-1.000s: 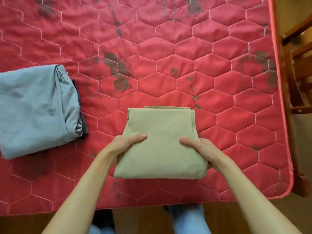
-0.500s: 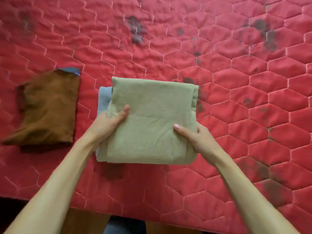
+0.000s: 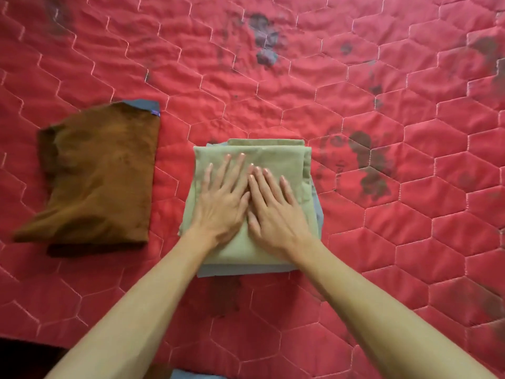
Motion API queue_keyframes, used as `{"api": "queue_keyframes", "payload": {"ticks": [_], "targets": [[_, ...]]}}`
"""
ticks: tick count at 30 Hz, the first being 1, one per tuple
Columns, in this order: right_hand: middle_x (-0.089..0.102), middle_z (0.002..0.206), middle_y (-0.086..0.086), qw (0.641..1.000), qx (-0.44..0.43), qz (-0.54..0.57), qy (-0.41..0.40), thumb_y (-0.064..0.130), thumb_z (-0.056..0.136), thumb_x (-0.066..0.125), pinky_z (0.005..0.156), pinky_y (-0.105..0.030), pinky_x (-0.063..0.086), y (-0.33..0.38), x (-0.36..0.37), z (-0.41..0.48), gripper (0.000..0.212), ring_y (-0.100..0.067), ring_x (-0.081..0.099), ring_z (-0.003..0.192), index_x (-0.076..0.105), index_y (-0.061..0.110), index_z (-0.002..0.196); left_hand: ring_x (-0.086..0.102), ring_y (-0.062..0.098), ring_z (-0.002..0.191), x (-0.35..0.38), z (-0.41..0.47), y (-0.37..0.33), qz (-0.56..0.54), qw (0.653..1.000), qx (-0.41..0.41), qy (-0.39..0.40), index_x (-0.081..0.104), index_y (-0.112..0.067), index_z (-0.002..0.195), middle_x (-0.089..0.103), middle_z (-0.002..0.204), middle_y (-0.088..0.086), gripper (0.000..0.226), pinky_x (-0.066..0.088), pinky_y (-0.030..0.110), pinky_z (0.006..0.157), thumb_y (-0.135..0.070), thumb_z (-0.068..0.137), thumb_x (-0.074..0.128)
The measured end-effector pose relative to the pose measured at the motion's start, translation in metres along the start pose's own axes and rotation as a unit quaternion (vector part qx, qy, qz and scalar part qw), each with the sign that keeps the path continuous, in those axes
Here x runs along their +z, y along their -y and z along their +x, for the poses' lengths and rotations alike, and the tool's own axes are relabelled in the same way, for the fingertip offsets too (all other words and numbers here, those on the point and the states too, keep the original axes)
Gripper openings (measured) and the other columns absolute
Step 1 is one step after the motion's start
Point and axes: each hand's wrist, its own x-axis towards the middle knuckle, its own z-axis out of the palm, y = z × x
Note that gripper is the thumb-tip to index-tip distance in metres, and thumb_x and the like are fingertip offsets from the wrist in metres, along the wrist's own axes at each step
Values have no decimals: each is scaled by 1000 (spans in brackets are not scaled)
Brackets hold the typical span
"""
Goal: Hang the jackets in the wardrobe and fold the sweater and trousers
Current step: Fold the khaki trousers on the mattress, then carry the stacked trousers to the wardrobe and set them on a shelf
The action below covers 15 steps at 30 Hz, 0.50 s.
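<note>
Left hand and right hand lie flat, fingers straight, pressing the folded green trousers under them. A grey-blue garment beneath shows only its edges. A folded brown sweater lies left of the hands on the red quilt, dark stains to their right

A red quilted bed fills nearly the whole view, its cover stitched in pale lines into hexagons and slightly rumpled. Dark greyish stains mark it: one patch at the far side, a larger cluster toward the right.
</note>
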Motion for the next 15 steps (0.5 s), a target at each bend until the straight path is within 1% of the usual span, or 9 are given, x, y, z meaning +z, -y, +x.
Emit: {"api": "queue_keyframes", "payload": {"ticks": [2,3,4,6,7,9,11,13,15], "targets": [[8,167,-7,999,36,-6,17,55,96,29,123,-47,0,-22,7,-2,76,-22,5,154,19,12,158,-4,25,154,10,-9,8,-36,995,-91,12,7,-30,159,-5,167,3,61,3,62,118,-47,103,24],[1,168,-4,998,63,-7,17,61,96,27,123,-48,-2,-34,7,-4,80,-20,-1,155,12,15,159,-5,29,153,11,-14,10,-62,982,-177,30,-2,-34,158,-9,167,5,65,2,64,116,-55,102,22],[-6,167,-2,995,95,-4,17,65,96,25,123,-48,-4,-43,4,-5,82,-20,-5,154,6,18,160,0,35,152,11,-18,12,-110,951,-281,63,-9,-36,157,-9,166,11,72,7,64,115,-65,98,20],[-12,167,-7,980,188,59,21,72,93,30,123,-47,-2,-55,-4,-14,89,-26,-6,154,-5,23,159,18,44,147,7,-21,13,-237,853,-448,126,-8,-28,157,7,162,25,95,20,59,114,-84,85,17],[-11,166,-12,957,252,140,33,75,90,37,123,-47,2,-56,-8,-19,98,-29,-3,154,-8,23,159,27,44,143,5,-24,14,-273,827,-475,128,1,-22,158,21,158,26,102,26,55,112,-86,82,21],[1,166,-15,861,371,343,52,75,80,57,123,-46,15,-57,-11,-29,117,-29,11,153,-9,18,158,43,39,134,-4,-29,17,-330,811,-473,96,24,-16,152,45,146,19,100,35,48,107,-85,80,36],[29,161,-8,782,413,463,56,77,69,68,118,-46,31,-57,-4,-40,122,-26,37,144,7,20,158,50,34,130,-10,-33,19,-404,772,-483,84,36,-15,145,55,139,11,93,38,43,102,-81,80,48],[57,141,3,752,419,506,50,82,60,71,105,-42,47,-54,2,-47,108,-18,60,121,37,23,145,50,32,130,-11,-39,23,-441,746,-493,83,39,-16,144,56,138,8,83,37,41,100,-75,86,45],[63,121,11,752,407,518,33,72,66,75,96,-36,50,-55,2,-49,86,-11,64,107,45,27,133,50,30,126,-11,-50,37,-398,781,-481,14,47,-17,139,58,128,6,66,36,38,99,-65,95,40]]}}
